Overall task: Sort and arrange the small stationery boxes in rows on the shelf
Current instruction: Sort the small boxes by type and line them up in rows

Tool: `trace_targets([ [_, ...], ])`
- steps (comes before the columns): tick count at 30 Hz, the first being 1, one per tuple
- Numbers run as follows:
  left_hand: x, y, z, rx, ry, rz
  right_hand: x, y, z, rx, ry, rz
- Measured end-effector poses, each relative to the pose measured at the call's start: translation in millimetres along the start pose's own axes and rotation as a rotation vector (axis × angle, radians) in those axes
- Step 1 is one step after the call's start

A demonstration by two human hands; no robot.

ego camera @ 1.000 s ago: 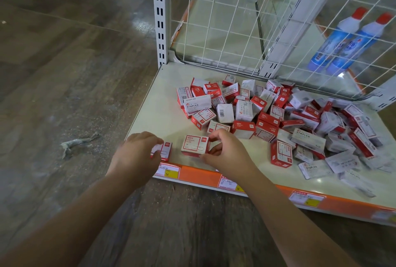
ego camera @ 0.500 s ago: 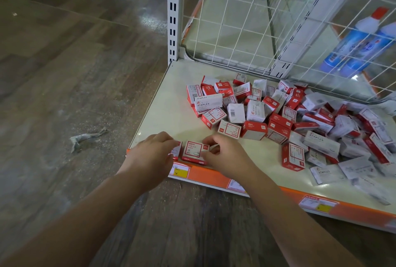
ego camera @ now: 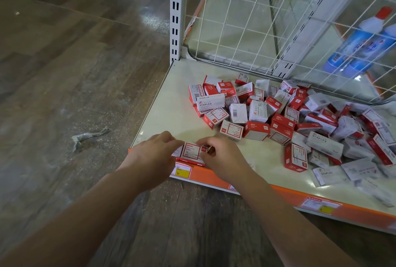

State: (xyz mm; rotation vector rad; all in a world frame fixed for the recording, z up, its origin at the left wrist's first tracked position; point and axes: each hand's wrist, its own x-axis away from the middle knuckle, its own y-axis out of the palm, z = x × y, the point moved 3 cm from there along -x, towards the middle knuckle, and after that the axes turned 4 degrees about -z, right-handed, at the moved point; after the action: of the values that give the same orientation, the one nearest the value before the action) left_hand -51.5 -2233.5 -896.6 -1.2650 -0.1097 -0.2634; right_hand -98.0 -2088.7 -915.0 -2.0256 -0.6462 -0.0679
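Red-and-white box [ego camera: 191, 152] lies flat at the shelf's [ego camera: 167, 103] front edge, near its front-left corner, label up. My right hand [ego camera: 222, 157] pinches its right end between curled fingers and thumb. My left hand [ego camera: 153, 155] covers a second box [ego camera: 177, 151] just beside it on the left; fingers curled over it, but I cannot tell whether they actually clasp it. Both boxes sit touching or nearly so, just behind the orange price strip [ego camera: 205, 175]. Loose pile of boxes [ego camera: 278, 116] spreads from the shelf's middle to its right edge, against the wire back panel [ego camera: 246, 20]. Blue bottles [ego camera: 360, 46] lie behind the wire.
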Motion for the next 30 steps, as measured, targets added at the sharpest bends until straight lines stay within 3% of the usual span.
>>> trace_targets([
  [17, 0.0, -1.7, 6.5, -0.09, 0.021, -0.076, 2.0, 0.6, 1.6, -0.086, 0.044, 0.021],
  [24, -7.8, -0.2, 13.4, -0.095, -0.03, -0.042, 5.3, -24.4, 15.5, -0.127, 0.035, 0.164],
  [30, -16.0, 1.1, 27.8, -0.073, -0.014, -0.002, 7.6, -47.2, 46.9, -0.107, 0.131, 0.327],
])
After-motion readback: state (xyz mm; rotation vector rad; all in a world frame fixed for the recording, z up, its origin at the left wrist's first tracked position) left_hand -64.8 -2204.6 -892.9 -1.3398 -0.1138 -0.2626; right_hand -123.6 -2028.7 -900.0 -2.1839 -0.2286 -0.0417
